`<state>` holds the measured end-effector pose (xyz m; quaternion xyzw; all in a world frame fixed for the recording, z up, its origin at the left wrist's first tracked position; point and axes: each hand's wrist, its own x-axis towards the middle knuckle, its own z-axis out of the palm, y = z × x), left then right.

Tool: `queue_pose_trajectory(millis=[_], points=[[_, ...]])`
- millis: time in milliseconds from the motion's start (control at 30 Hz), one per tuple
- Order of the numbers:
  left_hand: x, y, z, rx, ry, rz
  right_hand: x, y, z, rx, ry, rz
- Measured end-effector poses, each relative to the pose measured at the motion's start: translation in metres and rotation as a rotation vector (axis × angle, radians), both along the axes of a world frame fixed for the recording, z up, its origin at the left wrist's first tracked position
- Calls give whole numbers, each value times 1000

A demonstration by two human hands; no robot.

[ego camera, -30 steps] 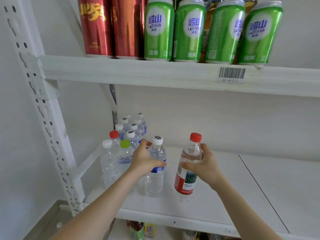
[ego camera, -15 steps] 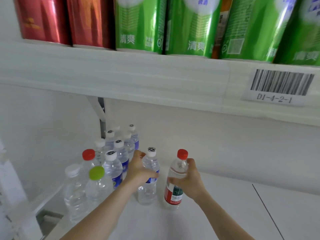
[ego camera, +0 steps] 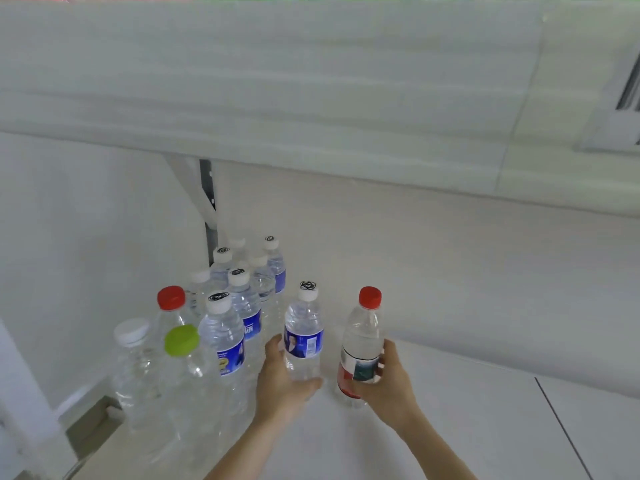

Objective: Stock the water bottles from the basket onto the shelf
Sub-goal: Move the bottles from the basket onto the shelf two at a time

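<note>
White shelf board [ego camera: 450,427] bears both bottles: my left hand [ego camera: 280,386] grips the clear blue-labelled, white-capped bottle [ego camera: 303,341], my right hand [ego camera: 388,382] the clear red-capped bottle [ego camera: 362,337]. Likely full, heavy, slick; grasp mid-body.

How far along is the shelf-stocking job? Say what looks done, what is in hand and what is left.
Done: a group of bottles stands on the shelf at its left end. In hand: the left hand grips a blue-labelled bottle, the right hand a red-capped bottle, both upright beside the group. Left: releasing both; the basket is out of view, so the remaining count is unknown.
</note>
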<state>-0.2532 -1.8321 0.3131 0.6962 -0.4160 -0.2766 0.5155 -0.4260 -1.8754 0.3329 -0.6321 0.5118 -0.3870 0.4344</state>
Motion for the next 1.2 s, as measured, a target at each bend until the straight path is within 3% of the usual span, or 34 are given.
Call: queue_pose_trajectory(millis=[233, 667, 1200], points=[[1, -22, -37, -56, -64, 92, 10, -16, -19, -28, 17, -48], [17, -97, -33, -78, -46, 124, 44, -90, -18, -51, 99, 4], [26, -112, -33, -48, -122, 89, 55, -115, -23, -59, 101, 30]])
